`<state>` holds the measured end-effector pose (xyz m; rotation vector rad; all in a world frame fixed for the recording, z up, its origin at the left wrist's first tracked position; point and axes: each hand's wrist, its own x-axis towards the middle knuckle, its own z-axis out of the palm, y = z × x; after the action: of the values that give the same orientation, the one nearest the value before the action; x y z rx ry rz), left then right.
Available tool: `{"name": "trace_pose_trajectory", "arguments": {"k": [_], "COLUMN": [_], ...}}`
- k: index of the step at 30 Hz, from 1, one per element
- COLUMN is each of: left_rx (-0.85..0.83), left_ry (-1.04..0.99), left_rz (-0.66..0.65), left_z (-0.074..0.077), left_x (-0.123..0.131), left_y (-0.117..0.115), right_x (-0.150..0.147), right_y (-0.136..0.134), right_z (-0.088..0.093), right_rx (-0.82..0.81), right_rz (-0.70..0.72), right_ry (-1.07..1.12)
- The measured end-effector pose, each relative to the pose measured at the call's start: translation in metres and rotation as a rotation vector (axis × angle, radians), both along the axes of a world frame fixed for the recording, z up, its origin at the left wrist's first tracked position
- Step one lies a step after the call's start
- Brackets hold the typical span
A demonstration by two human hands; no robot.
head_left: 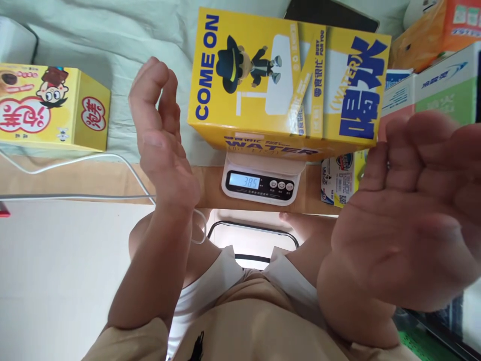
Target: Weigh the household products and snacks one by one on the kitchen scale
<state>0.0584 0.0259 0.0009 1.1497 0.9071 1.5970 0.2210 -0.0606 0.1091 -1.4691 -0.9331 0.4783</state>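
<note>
A large yellow box (263, 65) with "COME ON" and "WATER" print rests on a white digital kitchen scale (259, 183). The scale's lit display seems to read 385. To the left of the box my left hand (161, 130) is raised with fingers loosely bent, apart from the box and holding nothing. On the other side my right hand (409, 215) is turned palm up, close to the camera, its fingers spread. It hides part of the boxes behind it, and nothing lies in it.
A smaller yellow snack box (52, 108) lies at the left, near a white cable (75, 159). At the right are a green and white box (447, 85), an orange package (424, 37) and a small printed box (338, 180). A dark flat object (334, 14) lies behind the large box.
</note>
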Motion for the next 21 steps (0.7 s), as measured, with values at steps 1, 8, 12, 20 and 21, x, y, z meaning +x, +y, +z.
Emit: {"name": "trace_pose_trajectory", "arguments": {"k": [1, 8, 12, 20, 21], "left_rx": [0.002, 0.037, 0.012, 0.05, 0.055], "left_ry": [0.002, -0.001, 0.022, 0.089, 0.078], "left_rz": [0.003, 0.022, 0.013, -0.198, -0.227], "left_z": [0.0, -0.003, -0.004, -0.007, -0.008], "left_x": [-0.001, 0.001, 0.004, 0.005, 0.005], "left_y": [0.0, 0.006, 0.005, 0.005, 0.006], "right_x": [0.001, 0.01, 0.014, 0.015, 0.014], "right_y": [-0.002, -0.01, -0.009, -0.013, -0.013], "right_z": [-0.001, -0.012, -0.017, -0.015, -0.015], "right_rx": [0.004, 0.102, 0.109, 0.026, -0.009], "right_rz": [0.018, 0.143, 0.239, 0.208, 0.208], "right_ry": [0.001, -0.002, 0.005, -0.017, -0.017]}}
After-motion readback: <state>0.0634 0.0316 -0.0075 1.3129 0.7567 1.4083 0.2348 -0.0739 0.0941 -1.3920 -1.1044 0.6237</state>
